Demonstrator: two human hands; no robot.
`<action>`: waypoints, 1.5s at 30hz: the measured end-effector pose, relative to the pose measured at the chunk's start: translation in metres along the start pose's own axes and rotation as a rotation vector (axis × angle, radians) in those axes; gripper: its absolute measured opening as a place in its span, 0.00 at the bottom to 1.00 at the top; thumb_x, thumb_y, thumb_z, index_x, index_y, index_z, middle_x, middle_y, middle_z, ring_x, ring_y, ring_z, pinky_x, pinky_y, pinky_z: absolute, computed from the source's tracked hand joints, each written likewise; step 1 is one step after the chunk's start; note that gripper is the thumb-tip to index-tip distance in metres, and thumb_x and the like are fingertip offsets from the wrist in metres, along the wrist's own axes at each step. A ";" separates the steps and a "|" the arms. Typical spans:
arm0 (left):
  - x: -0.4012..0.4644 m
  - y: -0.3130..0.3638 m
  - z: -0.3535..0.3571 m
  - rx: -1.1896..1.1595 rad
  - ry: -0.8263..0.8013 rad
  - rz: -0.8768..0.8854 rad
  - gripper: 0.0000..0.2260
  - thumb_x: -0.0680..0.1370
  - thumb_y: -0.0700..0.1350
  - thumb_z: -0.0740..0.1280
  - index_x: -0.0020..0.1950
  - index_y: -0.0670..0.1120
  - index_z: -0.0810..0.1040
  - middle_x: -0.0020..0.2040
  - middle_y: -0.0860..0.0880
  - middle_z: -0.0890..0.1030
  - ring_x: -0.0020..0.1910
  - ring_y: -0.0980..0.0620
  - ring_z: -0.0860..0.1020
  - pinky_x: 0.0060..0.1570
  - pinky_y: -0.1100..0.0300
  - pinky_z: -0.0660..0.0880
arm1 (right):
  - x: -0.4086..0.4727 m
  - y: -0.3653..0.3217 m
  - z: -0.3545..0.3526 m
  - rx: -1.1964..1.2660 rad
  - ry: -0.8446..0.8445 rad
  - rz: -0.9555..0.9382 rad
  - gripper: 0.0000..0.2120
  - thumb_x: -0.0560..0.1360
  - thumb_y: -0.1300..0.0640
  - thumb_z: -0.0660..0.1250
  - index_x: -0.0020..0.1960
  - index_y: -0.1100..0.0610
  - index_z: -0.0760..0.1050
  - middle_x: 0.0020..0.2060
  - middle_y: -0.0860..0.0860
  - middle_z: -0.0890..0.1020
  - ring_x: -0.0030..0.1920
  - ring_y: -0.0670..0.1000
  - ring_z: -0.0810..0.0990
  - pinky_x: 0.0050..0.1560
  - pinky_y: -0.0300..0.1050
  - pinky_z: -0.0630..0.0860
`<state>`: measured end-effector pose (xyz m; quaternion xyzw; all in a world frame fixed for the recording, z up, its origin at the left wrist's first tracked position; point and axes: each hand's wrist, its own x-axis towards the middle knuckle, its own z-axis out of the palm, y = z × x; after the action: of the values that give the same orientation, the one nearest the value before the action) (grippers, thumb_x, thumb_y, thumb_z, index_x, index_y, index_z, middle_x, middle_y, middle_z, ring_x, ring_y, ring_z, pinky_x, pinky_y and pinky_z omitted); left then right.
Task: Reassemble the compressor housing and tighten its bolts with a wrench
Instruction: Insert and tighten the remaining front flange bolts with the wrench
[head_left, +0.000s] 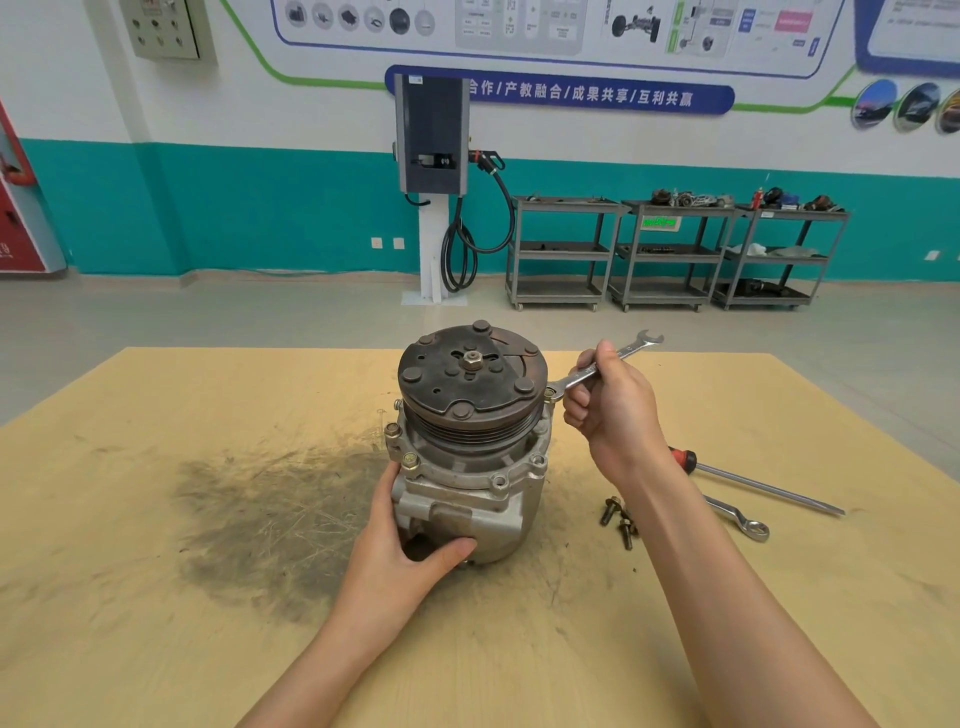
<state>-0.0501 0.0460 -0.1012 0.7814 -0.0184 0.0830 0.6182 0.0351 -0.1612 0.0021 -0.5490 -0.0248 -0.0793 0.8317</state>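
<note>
Compressor (467, 452): upright on the tan board (156, 519), pulley face up, left hand (410, 540) wrapped around its lower housing. Wrench (605, 364): gripped in the closed right hand (613, 410), near end seated on a flange bolt (549, 393). Loose bolts (618, 519), screwdriver (753, 480) and ring spanner (740, 519): lying right of the compressor.

Compressor (467, 447) upright mid-counter (156, 597); loose bolts (618, 517) just right; screwdriver (763, 486), ring spanner (740, 519) farther right; carts (670, 254) behind.
</note>
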 end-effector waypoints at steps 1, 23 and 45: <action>0.000 -0.001 0.000 -0.004 0.000 0.001 0.53 0.59 0.60 0.78 0.80 0.54 0.57 0.70 0.60 0.75 0.69 0.61 0.72 0.72 0.57 0.67 | 0.001 -0.002 0.000 -0.014 -0.025 0.008 0.18 0.84 0.50 0.51 0.40 0.57 0.68 0.23 0.49 0.67 0.24 0.48 0.64 0.26 0.40 0.61; 0.004 -0.006 0.001 0.001 0.011 0.028 0.52 0.62 0.56 0.78 0.81 0.53 0.55 0.69 0.61 0.75 0.69 0.61 0.73 0.69 0.62 0.67 | -0.011 0.010 -0.001 -0.012 0.083 -0.147 0.17 0.85 0.52 0.51 0.42 0.58 0.69 0.21 0.48 0.66 0.22 0.47 0.62 0.24 0.38 0.60; 0.007 -0.012 0.001 -0.016 0.029 0.049 0.53 0.59 0.59 0.77 0.80 0.55 0.55 0.63 0.70 0.71 0.58 0.81 0.69 0.52 0.83 0.66 | -0.013 0.005 -0.003 -0.047 0.052 -0.163 0.17 0.85 0.52 0.51 0.42 0.58 0.69 0.21 0.49 0.66 0.22 0.47 0.63 0.24 0.38 0.61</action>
<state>-0.0413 0.0481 -0.1124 0.7744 -0.0294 0.1093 0.6225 0.0225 -0.1606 -0.0056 -0.5621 -0.0460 -0.1617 0.8098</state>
